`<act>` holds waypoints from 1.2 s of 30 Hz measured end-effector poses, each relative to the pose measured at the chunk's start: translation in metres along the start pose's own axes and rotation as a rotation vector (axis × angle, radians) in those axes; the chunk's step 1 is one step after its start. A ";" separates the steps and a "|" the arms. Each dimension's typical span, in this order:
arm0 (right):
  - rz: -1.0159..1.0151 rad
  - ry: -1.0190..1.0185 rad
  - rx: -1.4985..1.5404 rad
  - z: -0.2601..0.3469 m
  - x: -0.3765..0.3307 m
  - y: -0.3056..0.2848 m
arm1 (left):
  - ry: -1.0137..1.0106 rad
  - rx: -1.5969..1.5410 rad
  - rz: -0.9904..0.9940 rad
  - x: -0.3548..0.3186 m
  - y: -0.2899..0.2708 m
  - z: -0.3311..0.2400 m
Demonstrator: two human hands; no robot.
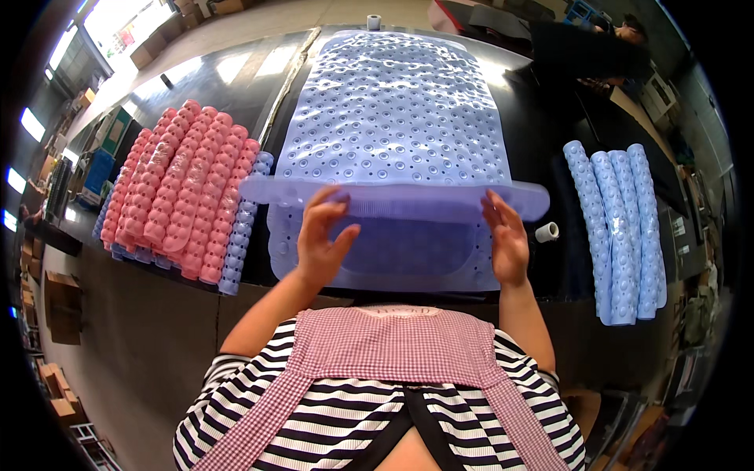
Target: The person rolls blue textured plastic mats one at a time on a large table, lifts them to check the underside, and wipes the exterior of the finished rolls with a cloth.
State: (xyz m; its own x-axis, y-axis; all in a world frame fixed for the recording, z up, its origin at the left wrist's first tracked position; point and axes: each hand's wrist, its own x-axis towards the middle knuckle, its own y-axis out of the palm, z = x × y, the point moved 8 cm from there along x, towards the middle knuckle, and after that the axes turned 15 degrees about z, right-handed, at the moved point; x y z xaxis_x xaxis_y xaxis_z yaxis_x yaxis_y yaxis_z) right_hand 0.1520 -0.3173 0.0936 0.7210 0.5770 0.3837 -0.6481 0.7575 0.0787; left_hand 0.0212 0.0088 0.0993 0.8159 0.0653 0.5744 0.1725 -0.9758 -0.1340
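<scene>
A pale blue bath mat (393,118) with rows of suction cups lies lengthwise before me on the black table. Its near part is a smoother, darker blue area (408,251). Across it, a translucent blue mat edge (424,200) stands raised, reaching past both hands. My left hand (320,239) is at its left part, fingers bent against it and thumb apart. By its right part is my right hand (509,239), fingers raised and loosely spread. Neither hand visibly pinches the edge; slight blur hides the exact fingertip contact.
Rolled pink mats (184,188) are piled at left, over blue rolls (239,235). Several blue rolled mats (620,235) lie at right. A small white roll (547,231) rests near my right hand, another white roll (374,22) at the far edge. Another person (628,31) is at far right.
</scene>
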 end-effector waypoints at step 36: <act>0.193 0.651 -1.392 -0.138 0.038 -0.063 | -0.407 1.132 0.629 0.010 0.027 0.087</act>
State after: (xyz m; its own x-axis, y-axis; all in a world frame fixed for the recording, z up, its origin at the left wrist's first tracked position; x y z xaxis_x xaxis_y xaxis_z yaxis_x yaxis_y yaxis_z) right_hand 0.2537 -0.3008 -0.0234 0.8739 0.4452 -0.1949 -0.2747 0.1215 -0.9538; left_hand 0.0821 0.0017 0.0315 0.9939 -0.0756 -0.0805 -0.0925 -0.1712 -0.9809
